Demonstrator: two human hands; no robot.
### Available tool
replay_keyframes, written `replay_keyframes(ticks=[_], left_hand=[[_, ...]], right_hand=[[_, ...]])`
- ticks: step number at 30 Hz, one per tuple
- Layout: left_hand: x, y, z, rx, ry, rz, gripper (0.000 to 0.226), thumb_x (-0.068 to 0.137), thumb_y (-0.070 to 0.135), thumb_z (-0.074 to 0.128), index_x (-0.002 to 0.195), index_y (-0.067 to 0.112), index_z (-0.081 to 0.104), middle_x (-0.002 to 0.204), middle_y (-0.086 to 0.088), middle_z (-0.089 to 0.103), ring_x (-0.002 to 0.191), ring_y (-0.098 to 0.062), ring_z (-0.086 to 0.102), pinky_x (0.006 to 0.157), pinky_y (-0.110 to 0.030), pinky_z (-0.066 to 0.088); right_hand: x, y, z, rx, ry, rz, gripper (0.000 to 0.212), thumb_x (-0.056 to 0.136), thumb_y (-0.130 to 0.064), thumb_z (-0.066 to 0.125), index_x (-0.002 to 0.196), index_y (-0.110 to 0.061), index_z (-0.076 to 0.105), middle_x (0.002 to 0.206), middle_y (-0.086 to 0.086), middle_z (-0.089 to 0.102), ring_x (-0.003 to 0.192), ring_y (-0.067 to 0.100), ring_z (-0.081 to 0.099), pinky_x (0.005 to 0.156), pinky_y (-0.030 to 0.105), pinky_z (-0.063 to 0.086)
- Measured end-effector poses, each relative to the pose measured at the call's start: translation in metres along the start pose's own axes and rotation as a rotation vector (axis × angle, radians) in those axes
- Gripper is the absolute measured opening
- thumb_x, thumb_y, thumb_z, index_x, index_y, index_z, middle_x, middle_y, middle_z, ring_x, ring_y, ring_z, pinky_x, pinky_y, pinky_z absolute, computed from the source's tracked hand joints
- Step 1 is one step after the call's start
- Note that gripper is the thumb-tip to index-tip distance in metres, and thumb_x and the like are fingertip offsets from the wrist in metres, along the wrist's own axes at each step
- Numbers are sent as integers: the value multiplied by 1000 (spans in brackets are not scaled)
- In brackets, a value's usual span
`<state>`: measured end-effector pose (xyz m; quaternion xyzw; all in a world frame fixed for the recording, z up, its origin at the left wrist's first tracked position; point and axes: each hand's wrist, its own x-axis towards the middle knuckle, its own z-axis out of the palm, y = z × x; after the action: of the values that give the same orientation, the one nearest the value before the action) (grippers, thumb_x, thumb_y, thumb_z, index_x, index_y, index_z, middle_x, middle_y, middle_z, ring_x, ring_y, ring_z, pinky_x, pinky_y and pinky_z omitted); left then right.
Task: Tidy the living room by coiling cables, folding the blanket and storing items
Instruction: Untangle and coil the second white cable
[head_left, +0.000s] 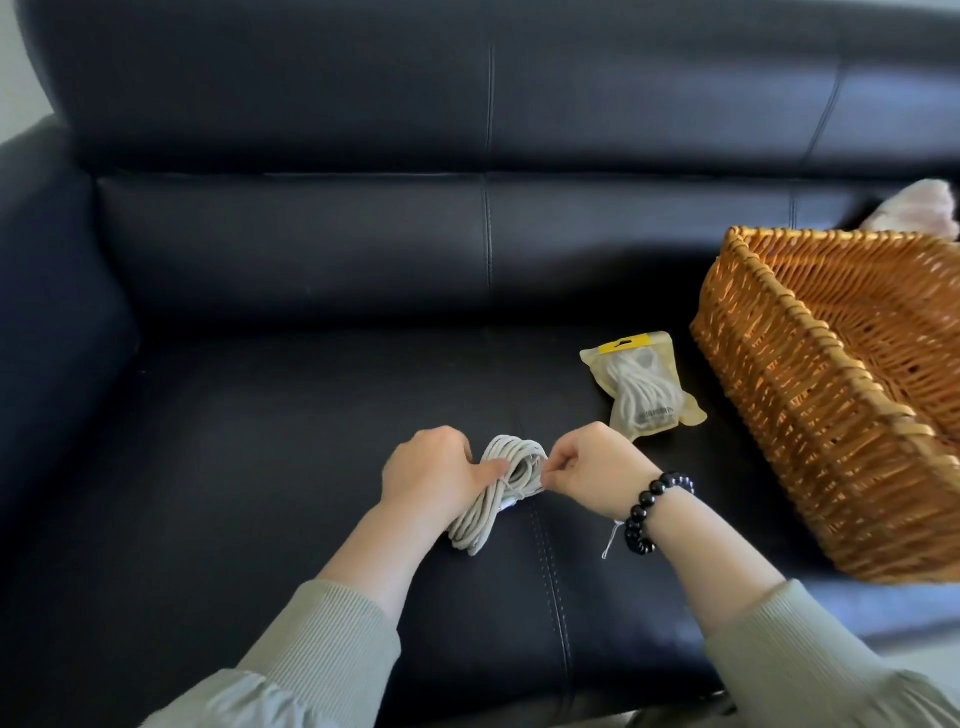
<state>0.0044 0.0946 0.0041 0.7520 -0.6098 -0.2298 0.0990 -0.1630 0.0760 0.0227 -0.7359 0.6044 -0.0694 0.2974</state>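
Note:
A coiled grey-white cable lies on the dark sofa seat, bundled into a long loop. My left hand grips the coil's left side, thumb laid across the strands. My right hand, with a black bead bracelet at the wrist, pinches the cable's end at the right edge of the coil. A second coiled cable sits sealed in a clear pouch with a yellow top, just beyond my right hand. An empty wicker basket stands on the seat at the right.
The dark leather sofa fills the view, with its armrest at the left and backrest behind. A pale pink soft thing pokes up behind the basket at the far right. The seat's front edge runs below my forearms.

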Motion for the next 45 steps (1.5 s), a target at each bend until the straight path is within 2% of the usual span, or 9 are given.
replay_keyframes(ticks=[3,7,12,23,29,33,35,38,45], left_hand=[[-1,-8,2,-38,170,272,23,87,36,65,109,27,64,107,13,57,106,-10,51,80,-24,40],[-5,-8,7,-113,76,514,25,86,18,66,109,26,72,123,18,51,125,-1,30,92,-14,24],[-8,-5,21,-5,70,564,22,87,26,67,108,25,75,136,14,45,134,-6,22,109,-25,22],[-7,-3,33,5,173,588,23,89,24,65,111,20,72,129,16,49,126,-6,32,96,-22,34],[-12,-1,33,118,227,650,15,86,15,66,100,14,72,125,5,56,123,-21,43,88,-33,39],[-14,-2,37,164,250,637,12,88,15,62,97,15,70,128,7,53,125,-19,42,87,-33,39],[-16,-2,36,181,269,665,9,78,11,72,85,16,69,120,4,59,117,-22,51,76,-33,42],[-15,-4,38,206,280,698,33,49,8,89,65,19,62,100,5,66,94,-23,65,51,-24,38],[-19,-6,43,225,323,707,41,40,11,93,64,22,61,101,8,67,94,-19,67,48,-21,38]], right_hand=[[2,0,4,-4,26,10,13,87,-19,62,74,-17,65,63,-9,56,58,5,50,53,15,41],[3,-2,5,14,49,10,13,87,-22,64,74,-18,63,63,-8,54,56,4,48,50,17,36],[-2,0,6,-7,51,-7,11,85,-21,65,77,-14,64,65,-7,54,57,6,48,50,18,36],[-10,2,5,-100,-12,25,26,87,-33,63,84,-8,66,83,5,66,74,19,60,67,29,50],[-16,-5,8,-188,-19,60,17,88,-22,56,81,-7,61,83,6,64,68,19,54,64,27,48],[-20,-6,10,-185,-3,93,16,87,-20,55,80,-7,60,76,3,58,66,18,51,60,25,45],[-21,-6,10,-176,5,101,17,86,-20,56,80,-4,61,73,2,55,65,18,49,59,24,43],[-23,-5,10,-152,16,106,20,85,-19,57,87,0,64,72,3,54,64,18,48,58,25,41],[-27,-8,12,-153,-4,90,19,86,-20,55,89,-4,65,78,4,60,68,18,53,63,27,48]])
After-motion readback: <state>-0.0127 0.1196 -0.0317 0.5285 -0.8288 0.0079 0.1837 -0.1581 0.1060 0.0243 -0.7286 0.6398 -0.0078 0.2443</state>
